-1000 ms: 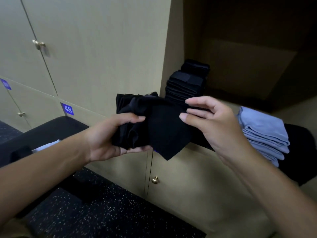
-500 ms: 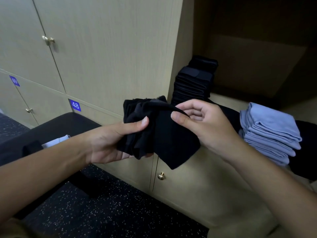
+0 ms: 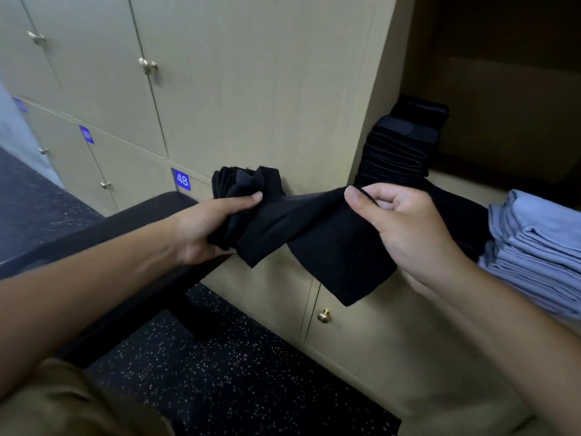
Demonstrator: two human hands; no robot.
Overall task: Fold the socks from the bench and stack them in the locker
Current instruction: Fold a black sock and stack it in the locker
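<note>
Hands now farther apart than before, sock (image 3: pixel 317 228) stretched between them in front of the open locker (image 3: pixel 503 171). Left hand (image 3: pixel 204 228): fingers curled round bunched end. Right hand (image 3: pixel 405 228): fingers pinching the other end. Black stack (image 3: pixel 399 146) inside locker.

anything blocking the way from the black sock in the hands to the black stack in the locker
Nothing visible does. The black sock, held by the left hand and right hand, hangs just in front of the open locker; the black stack is uncovered.

Bare forearms, olive-brown garment (image 3: pixel 63 404) at lower left
</note>
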